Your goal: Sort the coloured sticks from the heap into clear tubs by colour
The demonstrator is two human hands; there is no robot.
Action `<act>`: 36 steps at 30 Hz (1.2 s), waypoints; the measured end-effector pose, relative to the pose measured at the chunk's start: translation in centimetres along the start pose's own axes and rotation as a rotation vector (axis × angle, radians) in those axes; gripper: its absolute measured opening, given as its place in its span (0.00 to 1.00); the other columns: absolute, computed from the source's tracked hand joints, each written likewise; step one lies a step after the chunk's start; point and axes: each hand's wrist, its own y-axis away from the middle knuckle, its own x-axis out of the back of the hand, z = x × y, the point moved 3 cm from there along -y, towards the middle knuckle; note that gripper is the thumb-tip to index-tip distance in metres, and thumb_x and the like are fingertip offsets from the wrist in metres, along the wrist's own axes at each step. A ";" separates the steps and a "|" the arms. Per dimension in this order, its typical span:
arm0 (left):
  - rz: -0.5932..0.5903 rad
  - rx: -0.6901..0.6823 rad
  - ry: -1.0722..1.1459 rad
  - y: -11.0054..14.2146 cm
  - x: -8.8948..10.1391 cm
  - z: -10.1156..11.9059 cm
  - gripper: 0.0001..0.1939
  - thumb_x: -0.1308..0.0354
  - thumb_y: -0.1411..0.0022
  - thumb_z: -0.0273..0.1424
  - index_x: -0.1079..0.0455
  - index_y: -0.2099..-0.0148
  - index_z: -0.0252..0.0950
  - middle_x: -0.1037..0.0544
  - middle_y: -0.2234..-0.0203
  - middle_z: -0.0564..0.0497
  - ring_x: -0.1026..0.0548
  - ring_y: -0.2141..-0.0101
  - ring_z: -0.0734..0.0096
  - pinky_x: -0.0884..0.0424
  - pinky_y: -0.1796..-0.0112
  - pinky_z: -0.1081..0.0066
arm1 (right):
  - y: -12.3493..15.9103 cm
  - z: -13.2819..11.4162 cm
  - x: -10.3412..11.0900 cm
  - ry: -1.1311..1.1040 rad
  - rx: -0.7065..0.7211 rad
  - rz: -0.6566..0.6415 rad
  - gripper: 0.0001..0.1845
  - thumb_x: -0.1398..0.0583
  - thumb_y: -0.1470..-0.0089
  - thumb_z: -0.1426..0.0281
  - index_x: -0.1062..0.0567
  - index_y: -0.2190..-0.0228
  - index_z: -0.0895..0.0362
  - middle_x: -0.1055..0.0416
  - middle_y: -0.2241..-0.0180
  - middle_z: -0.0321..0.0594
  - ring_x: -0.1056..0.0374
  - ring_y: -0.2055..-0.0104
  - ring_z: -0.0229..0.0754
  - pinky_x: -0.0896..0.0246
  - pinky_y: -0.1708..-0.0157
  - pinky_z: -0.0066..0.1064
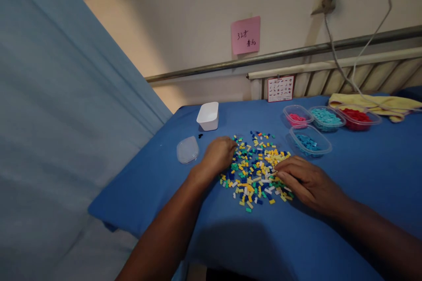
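Note:
A spread-out pile of small plastic building bricks (252,169) in yellow, dark blue, green, white and a few orange lies on the blue-covered table. At the pile's left edge is my left hand (220,153), its fingers curled in and closed. Whatever those fingers may hold is hidden. My right hand (308,181) reaches over the pile's right side, thumb and fingertips drawn together among yellow and white bricks. What sits between these fingertips is too small to make out.
Clear tubs hold pink pieces (296,118), turquoise pieces (325,117), red pieces (356,115) and blue pieces (308,142). Left of the pile are a white container (209,117), a clear lid (187,149) and small black pieces (200,135). A yellow cloth (372,102) lies behind; a blue curtain (66,118) hangs left.

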 end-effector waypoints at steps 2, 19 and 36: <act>-0.025 0.053 -0.021 -1.3 0.0 -1.7 0.16 0.46 0.27 0.26 0.16 0.48 0.37 0.16 0.52 0.42 0.19 0.51 0.56 0.25 0.49 0.63 | 0.1 0.2 -0.1 -0.008 -0.007 -0.015 0.08 0.42 0.27 0.71 0.22 0.57 0.52 0.20 0.56 0.41 0.24 0.53 0.47 0.29 0.51 0.42; -0.019 0.049 -0.081 -3.6 -1.4 -2.3 0.13 0.45 0.30 0.29 0.19 0.52 0.37 0.18 0.55 0.42 0.21 0.55 0.55 0.27 0.56 0.64 | 0.0 0.7 -0.1 -0.001 -0.079 -0.033 0.10 0.41 0.27 0.70 0.19 0.60 0.53 0.18 0.59 0.43 0.22 0.56 0.47 0.27 0.55 0.40; -0.108 -0.205 -0.030 -3.3 -1.0 -0.8 0.13 0.44 0.31 0.25 0.19 0.52 0.39 0.19 0.56 0.45 0.23 0.57 0.58 0.29 0.56 0.64 | -0.2 0.4 0.2 -0.005 -0.059 -0.017 0.10 0.41 0.27 0.69 0.19 0.60 0.54 0.18 0.60 0.43 0.22 0.56 0.46 0.27 0.54 0.40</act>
